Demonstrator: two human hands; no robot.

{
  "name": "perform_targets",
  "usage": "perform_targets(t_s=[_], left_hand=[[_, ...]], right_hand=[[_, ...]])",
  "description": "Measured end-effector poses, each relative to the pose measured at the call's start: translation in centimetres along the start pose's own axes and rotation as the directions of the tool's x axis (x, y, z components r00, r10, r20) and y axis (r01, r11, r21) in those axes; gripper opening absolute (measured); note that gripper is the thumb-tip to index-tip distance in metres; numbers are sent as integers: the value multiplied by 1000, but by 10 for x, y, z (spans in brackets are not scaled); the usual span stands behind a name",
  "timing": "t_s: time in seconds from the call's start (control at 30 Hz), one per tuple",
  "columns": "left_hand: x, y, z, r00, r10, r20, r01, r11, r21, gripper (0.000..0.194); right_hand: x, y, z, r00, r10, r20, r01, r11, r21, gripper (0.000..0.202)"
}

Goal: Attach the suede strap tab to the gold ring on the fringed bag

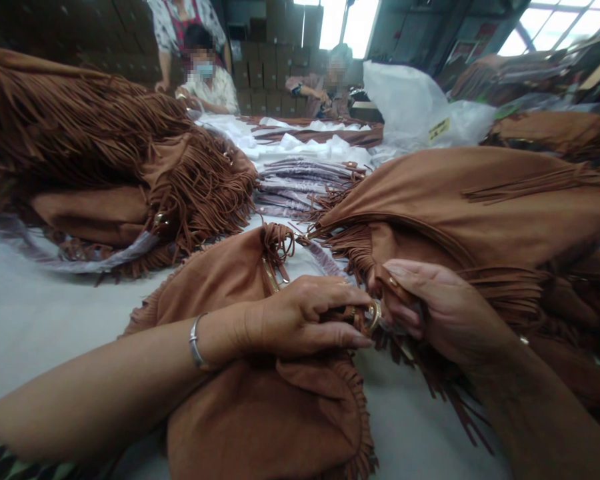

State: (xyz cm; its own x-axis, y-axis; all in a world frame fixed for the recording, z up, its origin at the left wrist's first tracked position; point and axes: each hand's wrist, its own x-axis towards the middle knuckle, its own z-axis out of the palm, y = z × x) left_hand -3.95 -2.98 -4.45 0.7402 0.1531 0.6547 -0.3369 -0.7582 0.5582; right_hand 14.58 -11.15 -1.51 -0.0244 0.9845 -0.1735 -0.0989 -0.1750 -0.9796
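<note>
A brown fringed bag lies on the white table in front of me, its gold zipper showing near the top. My left hand reaches across it, thumb and fingers closed around the bag's strap end beside a gold metal ring. Facing it, my right hand pinches a brown strap tab with a small gold stud. Clear plastic wrap shows under the right fingers. The ring sits between the two hands. My left palm hides part of the bag's edge.
Piles of brown fringed bags stand at left and right. Plastic-wrapped straps are stacked at the middle back, near a clear plastic bag. Several people are across the table, before stacked cartons.
</note>
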Motion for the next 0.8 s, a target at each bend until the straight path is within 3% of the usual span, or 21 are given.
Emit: perform_targets(t_s=[0.13,0.27,0.43,0.6,0.67,0.8], left_hand=[[2,3,0,993,-112,-31,110,993,-50,29],[1,4,-1,982,-189,-11,187,977,-101,31],[1,6,-5,929,-369,10,353,880,-317,31],[0,2,-5,798,-596,93,516,595,-616,37],[-1,-3,-5,759,-640,125,510,464,-724,40],[-1,-12,-8,726,-669,162,404,224,-887,38]], right_hand=[[-1,-5,0,999,-46,-15,46,999,11,28],[-2,-6,-5,996,-66,60,65,998,13,34],[-6,-6,-10,992,-70,106,67,997,29,42],[-4,2,-8,988,-104,112,104,995,7,42],[-2,6,-6,990,-99,101,99,995,2,39],[2,8,-5,993,-102,62,105,993,-44,36]])
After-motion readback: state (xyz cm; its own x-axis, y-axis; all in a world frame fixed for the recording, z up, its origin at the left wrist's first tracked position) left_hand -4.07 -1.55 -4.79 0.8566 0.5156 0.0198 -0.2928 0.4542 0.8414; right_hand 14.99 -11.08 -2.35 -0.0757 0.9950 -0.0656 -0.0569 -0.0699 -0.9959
